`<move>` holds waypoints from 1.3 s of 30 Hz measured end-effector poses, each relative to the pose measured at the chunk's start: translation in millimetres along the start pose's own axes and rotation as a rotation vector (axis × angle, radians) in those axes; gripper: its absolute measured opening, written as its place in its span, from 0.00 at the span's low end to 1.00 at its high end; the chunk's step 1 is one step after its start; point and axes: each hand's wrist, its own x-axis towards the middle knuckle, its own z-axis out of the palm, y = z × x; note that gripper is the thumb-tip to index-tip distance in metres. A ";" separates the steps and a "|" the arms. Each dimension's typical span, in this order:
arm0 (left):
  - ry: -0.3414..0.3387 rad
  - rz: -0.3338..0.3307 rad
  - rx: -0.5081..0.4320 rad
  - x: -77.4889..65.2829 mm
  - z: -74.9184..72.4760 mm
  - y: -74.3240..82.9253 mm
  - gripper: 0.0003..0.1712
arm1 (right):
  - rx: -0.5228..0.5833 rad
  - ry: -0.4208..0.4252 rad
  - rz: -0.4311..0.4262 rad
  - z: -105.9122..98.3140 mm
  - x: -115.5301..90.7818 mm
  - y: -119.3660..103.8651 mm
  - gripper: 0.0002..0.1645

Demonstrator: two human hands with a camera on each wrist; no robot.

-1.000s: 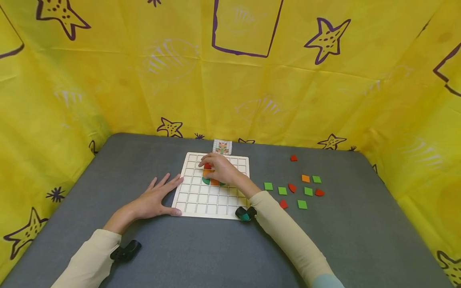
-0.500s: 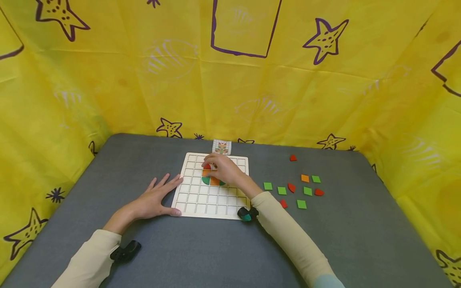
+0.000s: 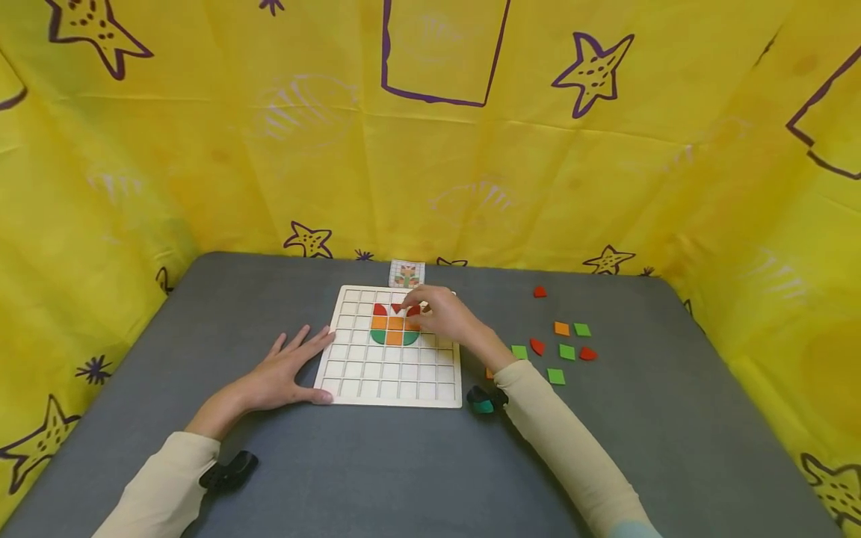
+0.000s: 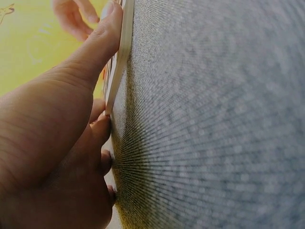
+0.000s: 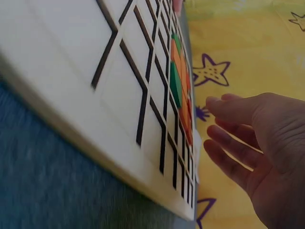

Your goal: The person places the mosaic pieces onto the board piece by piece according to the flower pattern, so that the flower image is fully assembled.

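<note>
At left in the head view, the left hand (image 3: pixel 279 377) lies with fingers spread, thumb at the lower-left corner of the gridded board (image 3: pixel 390 370), as half a second ago. Mid-frame, a red triangle (image 3: pixel 397 308) and the middle orange square (image 3: pixel 395 323) now show (the other hand covered both), so those cells look filled. The right hand (image 3: pixel 444 314) has shifted rightward; its thumb and fingertips stand apart, nothing visible between them. Loose green squares (image 3: pixel 555 376) and red pieces (image 3: pixel 537 347) lie right of centre.
</note>
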 end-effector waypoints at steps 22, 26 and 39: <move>-0.010 -0.032 -0.002 1.8 -0.7 1.5 0.63 | 0.000 0.099 0.148 -43.3 -71.6 46.4 0.16; -0.012 -0.026 -0.009 2.2 -0.4 2.7 0.63 | 0.009 0.106 0.168 -52.1 -83.6 52.1 0.15; 0.006 0.018 0.004 0.7 0.3 0.5 0.62 | -0.014 0.042 0.216 -67.7 -114.4 57.6 0.14</move>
